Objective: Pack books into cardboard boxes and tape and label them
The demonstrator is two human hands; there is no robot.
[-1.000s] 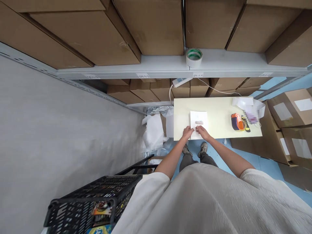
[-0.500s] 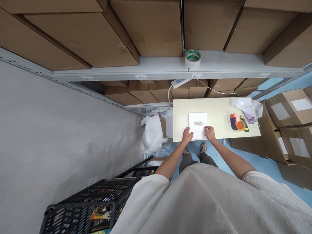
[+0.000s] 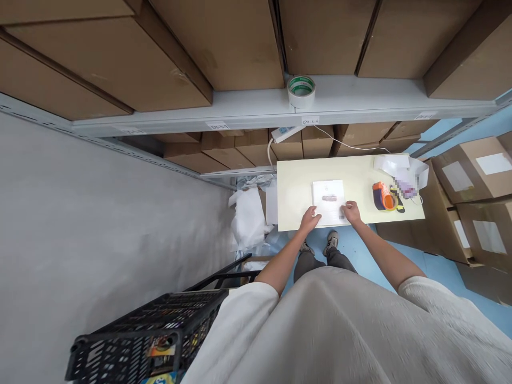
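A flat white book-like item (image 3: 328,207) lies on the cream tabletop (image 3: 294,194), near its front edge. Its upper face carries a small brownish picture, faint lines of print and a dark patch at the lower right corner. My left hand (image 3: 310,219) holds its lower left edge, thumb on the face and fingers curled. At the lower right edge, my right hand (image 3: 352,213) has its fingers drawn together on the side. Whether it is a book or a thin box, I cannot tell.
To the right on the table are an orange tape dispenser (image 3: 383,196) and crumpled white wrapping (image 3: 418,173). A tape roll (image 3: 301,93) sits on the shelf above, before cardboard boxes (image 3: 240,45). A black crate (image 3: 132,352) stands at lower left, and cartons (image 3: 472,165) are stacked at right.
The white item has turned slightly and shifted a little right relative to the table. My right hand has moved outward along its right side, uncovering the lower right corner. The view has shifted slightly.
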